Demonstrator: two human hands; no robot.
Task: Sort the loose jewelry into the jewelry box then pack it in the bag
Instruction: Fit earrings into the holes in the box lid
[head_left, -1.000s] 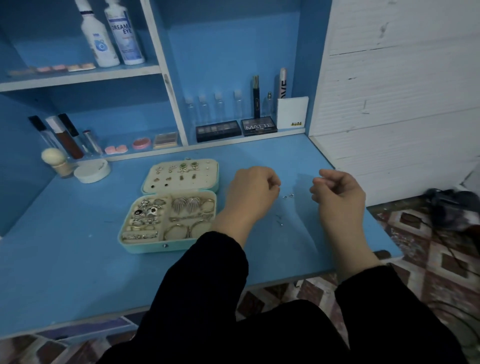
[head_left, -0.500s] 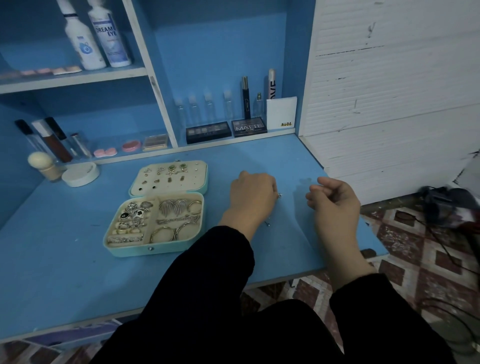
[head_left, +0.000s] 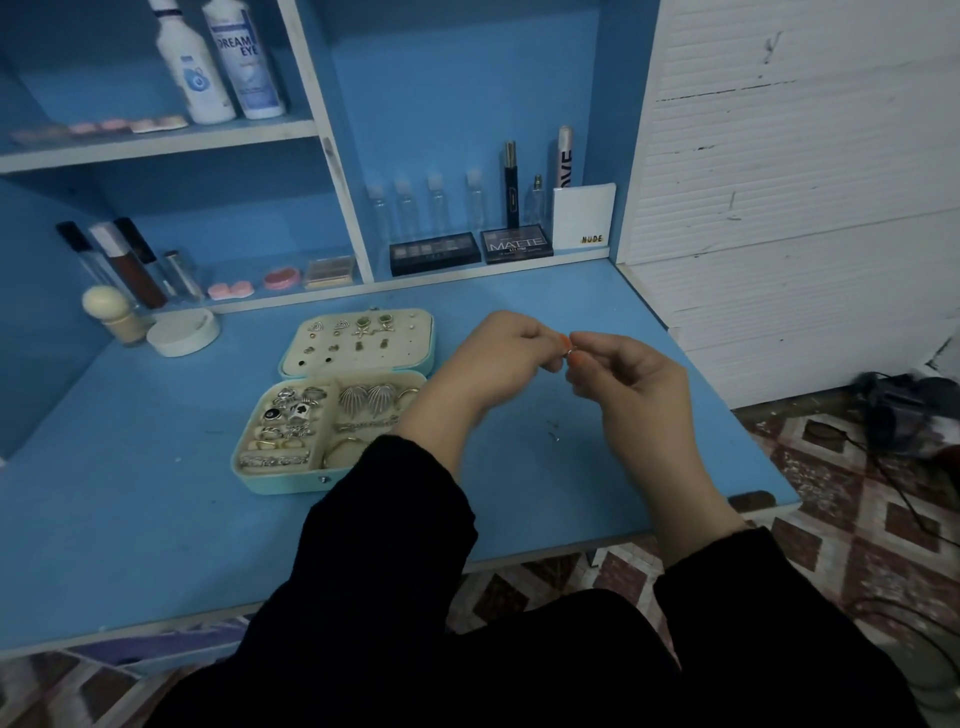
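Observation:
A teal jewelry box (head_left: 275, 483) lies open on the blue table, its lid panel (head_left: 358, 343) studded with small earrings. Rings, bangles and two fan-shaped earrings fill the lower tray. My left hand (head_left: 493, 358) and my right hand (head_left: 623, 379) meet above the table to the right of the box. Their fingertips pinch one tiny silver earring (head_left: 570, 353) between them. A small loose piece (head_left: 556, 439) lies on the table below my hands. No bag shows in the view.
Shelves behind hold bottles (head_left: 218, 62), eyeshadow palettes (head_left: 517, 244), small vials and lip glosses. A round white case (head_left: 182, 332) and a makeup sponge (head_left: 111, 312) sit at the back left. The table's right edge drops to a patterned floor with a dark object and cables (head_left: 904, 410).
My left hand picked the small earring off the table and rose. My right hand moved in to meet it, and both now pinch the piece in the air.

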